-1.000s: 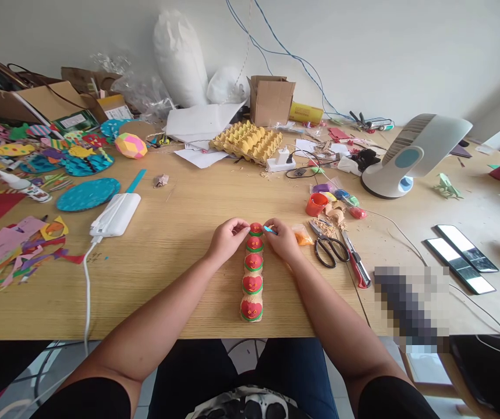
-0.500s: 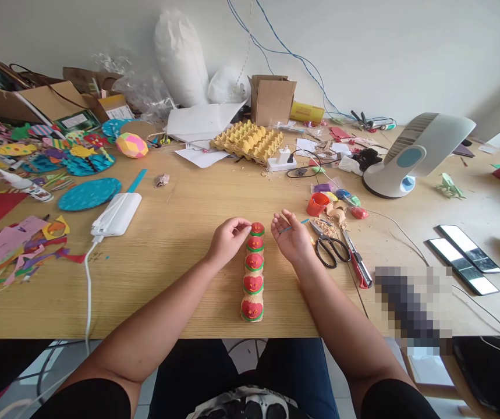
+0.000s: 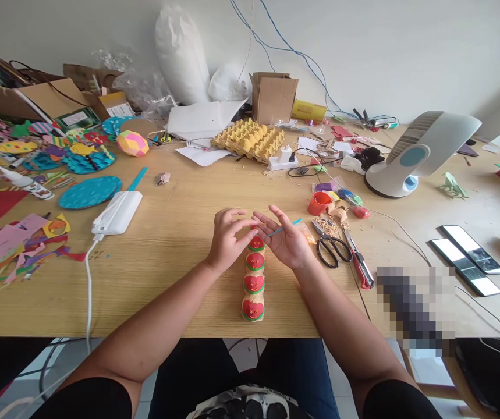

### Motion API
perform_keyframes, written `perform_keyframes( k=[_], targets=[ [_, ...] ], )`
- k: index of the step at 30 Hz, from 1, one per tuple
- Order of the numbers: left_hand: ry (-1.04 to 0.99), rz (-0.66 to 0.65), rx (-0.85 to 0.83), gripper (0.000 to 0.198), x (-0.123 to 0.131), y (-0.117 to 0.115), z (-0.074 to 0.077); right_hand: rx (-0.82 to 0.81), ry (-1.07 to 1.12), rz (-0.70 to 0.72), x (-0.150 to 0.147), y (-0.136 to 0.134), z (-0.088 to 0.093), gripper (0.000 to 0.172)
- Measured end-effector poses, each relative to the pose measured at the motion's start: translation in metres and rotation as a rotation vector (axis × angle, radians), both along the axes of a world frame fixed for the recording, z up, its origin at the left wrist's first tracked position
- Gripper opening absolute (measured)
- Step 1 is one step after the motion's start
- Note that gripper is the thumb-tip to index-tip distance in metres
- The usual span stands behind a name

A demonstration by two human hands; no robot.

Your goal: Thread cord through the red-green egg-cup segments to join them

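Left hand [image 3: 227, 240]: fingers spread, holding nothing, tips at the top cup. Right hand [image 3: 288, 243]: palm up, half open, blue strip [image 3: 285, 226] caught between its fingers, back beside the cup row [image 3: 254, 278] after swinging away. Row unmoved at the table [image 3: 166, 256] front; strip not yet attached.

The left hand [image 3: 226, 244] and right hand [image 3: 287, 244] hide the far end of the red-and-green cardboard cup row [image 3: 254, 285]. A blurred grey patch [image 3: 415, 308] masks something at the tabletop's [image 3: 166, 279] edge.
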State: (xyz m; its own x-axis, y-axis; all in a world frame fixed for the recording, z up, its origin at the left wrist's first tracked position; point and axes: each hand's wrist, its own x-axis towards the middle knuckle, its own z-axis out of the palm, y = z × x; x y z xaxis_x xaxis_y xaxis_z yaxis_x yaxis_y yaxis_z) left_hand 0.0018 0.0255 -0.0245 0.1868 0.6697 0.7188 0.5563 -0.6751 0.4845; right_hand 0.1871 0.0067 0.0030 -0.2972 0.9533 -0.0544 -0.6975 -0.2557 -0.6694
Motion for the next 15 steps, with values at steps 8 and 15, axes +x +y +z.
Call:
perform_keyframes(
  k=[8, 15],
  targets=[
    [0.036, 0.009, -0.02, 0.012, 0.0012, 0.0005, -0.0004, 0.027, -0.114, 0.107, -0.0024, -0.0062, 0.0016, 0.047],
    [0.0, 0.0, -0.034, 0.009, 0.0008, -0.0006, 0.0, 0.078, -0.066, 0.13, 0.0007, -0.0028, -0.0028, 0.048]
  ],
)
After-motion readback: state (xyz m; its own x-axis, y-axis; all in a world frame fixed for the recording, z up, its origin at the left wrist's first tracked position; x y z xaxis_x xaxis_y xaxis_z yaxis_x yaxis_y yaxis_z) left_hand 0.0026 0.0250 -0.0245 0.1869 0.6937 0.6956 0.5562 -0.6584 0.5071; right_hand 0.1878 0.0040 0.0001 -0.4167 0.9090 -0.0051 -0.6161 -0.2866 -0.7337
